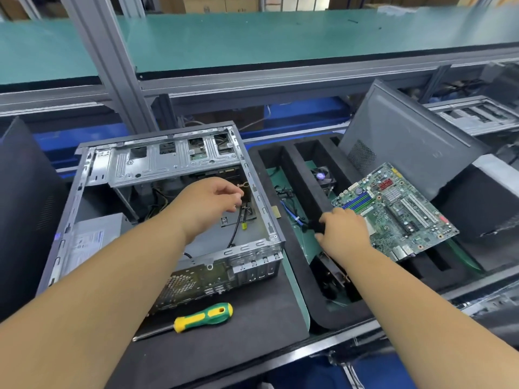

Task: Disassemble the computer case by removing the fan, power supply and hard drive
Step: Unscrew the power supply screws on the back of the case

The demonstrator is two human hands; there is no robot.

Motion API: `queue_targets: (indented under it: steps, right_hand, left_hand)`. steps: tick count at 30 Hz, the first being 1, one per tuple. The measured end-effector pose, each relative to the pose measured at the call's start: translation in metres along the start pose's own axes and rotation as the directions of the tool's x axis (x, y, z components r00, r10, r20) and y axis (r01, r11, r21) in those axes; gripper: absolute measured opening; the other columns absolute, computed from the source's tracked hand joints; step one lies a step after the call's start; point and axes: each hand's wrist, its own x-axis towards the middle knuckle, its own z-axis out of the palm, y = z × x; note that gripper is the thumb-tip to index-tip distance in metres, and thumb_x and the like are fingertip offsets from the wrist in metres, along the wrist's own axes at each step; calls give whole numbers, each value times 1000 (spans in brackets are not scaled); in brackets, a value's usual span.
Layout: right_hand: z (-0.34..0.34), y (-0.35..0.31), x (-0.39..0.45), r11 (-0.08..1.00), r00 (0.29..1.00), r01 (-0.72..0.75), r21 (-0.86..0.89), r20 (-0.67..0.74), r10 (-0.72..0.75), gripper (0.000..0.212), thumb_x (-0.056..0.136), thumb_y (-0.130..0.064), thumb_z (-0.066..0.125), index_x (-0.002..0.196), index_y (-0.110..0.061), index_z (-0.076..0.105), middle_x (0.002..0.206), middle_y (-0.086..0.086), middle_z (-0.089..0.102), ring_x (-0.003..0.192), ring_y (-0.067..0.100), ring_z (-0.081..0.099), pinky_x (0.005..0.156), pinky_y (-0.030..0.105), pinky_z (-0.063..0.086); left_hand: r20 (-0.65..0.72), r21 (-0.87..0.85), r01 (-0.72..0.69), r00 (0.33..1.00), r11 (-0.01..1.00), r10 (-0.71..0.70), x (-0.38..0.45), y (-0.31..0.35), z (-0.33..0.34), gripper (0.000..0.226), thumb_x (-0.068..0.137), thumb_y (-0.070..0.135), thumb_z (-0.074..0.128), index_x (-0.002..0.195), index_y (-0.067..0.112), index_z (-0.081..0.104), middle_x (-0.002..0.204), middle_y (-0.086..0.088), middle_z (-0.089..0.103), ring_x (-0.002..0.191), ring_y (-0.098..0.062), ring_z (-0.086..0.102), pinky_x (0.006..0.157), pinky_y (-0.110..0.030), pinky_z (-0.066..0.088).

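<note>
The left hand (209,204) is reaching into the opened computer case (165,209), fingers curling on a black cable (235,228), apparently to free it, while the right hand (344,233) is gripping the foam tray (297,175) divider, likely for bracing, beside the motherboard (398,211).

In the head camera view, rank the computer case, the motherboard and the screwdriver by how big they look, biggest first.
1. Case, by far the largest.
2. Motherboard.
3. Screwdriver, smallest, though it lies nearer the camera, which flatters it.
</note>
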Motion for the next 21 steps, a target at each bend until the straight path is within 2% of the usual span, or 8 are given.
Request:
queue_targets:
  steps: [4,11,14,17,19,21]
  right_hand:
    - [-27,-20,-9,973,978,47,226,-208,1,18,95,-35,57,97,-21,68,103,3,63,98,28,57,83,37,46]
    - [-27,-75,-86,901,895,194,387,-447,0,26,82,-23,59,59,-13,54,61,1,49,55,28,45,52,30,30]
    - [-13,-102,-119,869,902,133,478,-422,94,26,78,-28,47,59,-13,55,62,2,51,58,30,48,50,31,34]
    - [4,-134,-142,865,931,78,495,-348,115,20,80,-26,51,63,-18,57,68,-1,53,65,28,49,55,31,33]
    - [12,-162,-148,879,960,136,458,-279,-3,16,86,-20,56,76,-17,67,79,0,62,79,26,57,63,34,43]
    - [20,-191,-148,897,963,252,364,-182,-197,20,89,-19,57,100,-18,73,99,2,69,98,25,58,81,36,48]
  left_hand:
    - [-45,-42,-32,999,999,30,-15,-2,-4,12,93,24,61,94,32,70,91,12,73,80,2,68,90,-33,52]
    - [-112,-13,-177,978,984,175,-65,-24,-44,14,92,25,62,92,36,70,91,14,73,87,-4,68,89,-34,52]
    - [-128,2,-240,963,971,238,-92,-45,-74,16,92,23,62,93,37,70,93,11,72,90,-8,67,80,-25,50]
    - [-143,49,-291,945,955,295,-123,-76,-105,16,92,24,62,94,38,69,91,13,71,89,-8,65,75,-17,49]
    - [-165,73,-307,935,949,315,-144,-99,-125,16,92,26,61,95,41,68,92,15,70,89,-8,64,75,-17,49]
    - [-208,37,-313,927,949,314,-162,-124,-142,18,92,25,62,94,41,68,94,12,71,92,-12,65,81,-25,51]
